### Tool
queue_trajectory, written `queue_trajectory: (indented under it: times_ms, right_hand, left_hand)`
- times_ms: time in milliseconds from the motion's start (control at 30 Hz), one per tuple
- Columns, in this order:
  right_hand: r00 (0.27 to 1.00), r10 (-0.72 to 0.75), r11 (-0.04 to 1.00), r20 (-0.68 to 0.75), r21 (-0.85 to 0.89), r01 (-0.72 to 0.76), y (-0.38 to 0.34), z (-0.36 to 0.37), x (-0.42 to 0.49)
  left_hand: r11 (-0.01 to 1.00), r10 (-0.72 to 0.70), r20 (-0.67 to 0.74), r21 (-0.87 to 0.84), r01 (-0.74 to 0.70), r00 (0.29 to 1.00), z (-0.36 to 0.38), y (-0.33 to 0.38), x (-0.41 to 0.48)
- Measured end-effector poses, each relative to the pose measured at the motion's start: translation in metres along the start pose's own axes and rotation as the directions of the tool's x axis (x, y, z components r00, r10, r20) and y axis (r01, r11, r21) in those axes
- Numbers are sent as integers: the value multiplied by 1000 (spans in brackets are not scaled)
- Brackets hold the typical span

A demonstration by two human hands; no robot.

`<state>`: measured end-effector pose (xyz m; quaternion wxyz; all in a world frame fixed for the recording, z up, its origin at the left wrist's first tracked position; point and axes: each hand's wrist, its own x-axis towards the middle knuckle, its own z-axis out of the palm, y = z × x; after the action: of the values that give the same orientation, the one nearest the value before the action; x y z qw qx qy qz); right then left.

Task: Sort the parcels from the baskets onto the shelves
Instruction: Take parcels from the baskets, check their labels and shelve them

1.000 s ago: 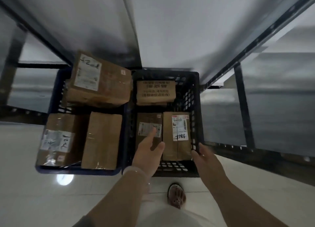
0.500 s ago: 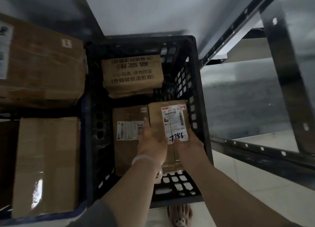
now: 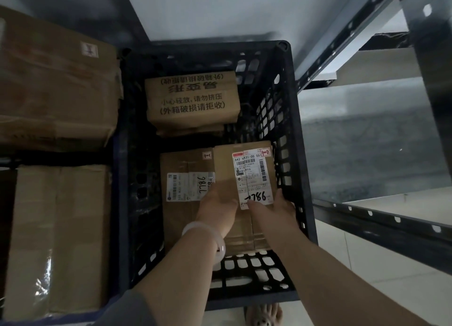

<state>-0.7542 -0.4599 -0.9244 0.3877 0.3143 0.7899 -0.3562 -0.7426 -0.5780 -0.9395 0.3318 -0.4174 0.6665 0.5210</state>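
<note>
Black lattice basket [image 3: 297, 139] fills centre frame, seen from above; blue basket [image 3: 117, 203] abuts it on the left. Both hands reach in from the bottom edge onto one tall narrow parcel [image 3: 244, 169] standing in the lower right of the black basket, close to its right wall. Left hand [image 3: 216, 203] wraps the parcel's left edge, fingers curled around and behind it, gripping; pale bangle [image 3: 208, 237] on that wrist. Right hand [image 3: 276, 209] clamps the right edge, thumb pressed on the lower corner of the white shipping label [image 3: 253, 176], other fingers between parcel and basket wall, mostly hidden. Label carries handwritten "7786". Parcel's top end sits higher than its neighbour; whether its base is clear of the basket floor, cannot tell. Directly left and touching: a wider second parcel [image 3: 183, 178], its own label also marked 7786, written sideways. Upper part of the black basket: a third carton [image 3: 193, 100] printed with Chinese handling text, well apart from the held one, dark gap between. Blue basket holds two large cartons, one at upper left of frame [image 3: 56, 81], one at lower left [image 3: 58, 237] with glossy tape. Metal shelf frame [image 3: 376, 218] runs along the right side; pale tiled floor [image 3: 391, 264] beneath. A sandalled foot [image 3: 263, 316] shows at bottom centre.
</note>
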Motion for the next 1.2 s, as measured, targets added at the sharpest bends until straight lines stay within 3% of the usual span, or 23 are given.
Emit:
queue_trajectory:
  times_ms: [467,633,767,967,1067,1200]
  right_hand:
    - [999,-13,993,-41,-118,8,2,17,0]
    - [992,5,999,-124,33,-1,-5,20,-4]
    - [979,78,997,-187,-11,-81,-8,20,0]
    - [977,57,995,-206,-64,-71,-9,21,1]
    - [979,38,998,-201,-36,-46,-7,22,-2]
    - [983,61,986,-174,167,-32,-3,12,-19]
  left_hand:
    - [991,-14,75,-128,24,997,-2,-2,-8]
    - [990,-4,112,-139,20,994,-4,0,-12]
    - [985,-19,119,-166,39,993,-5,-5,-9]
    - [977,-69,108,-196,89,992,-10,-4,-9]
    - [969,-82,108,-222,104,991,-10,-2,-12]
    - [968,-47,101,-242,71,994,-13,2,-25]
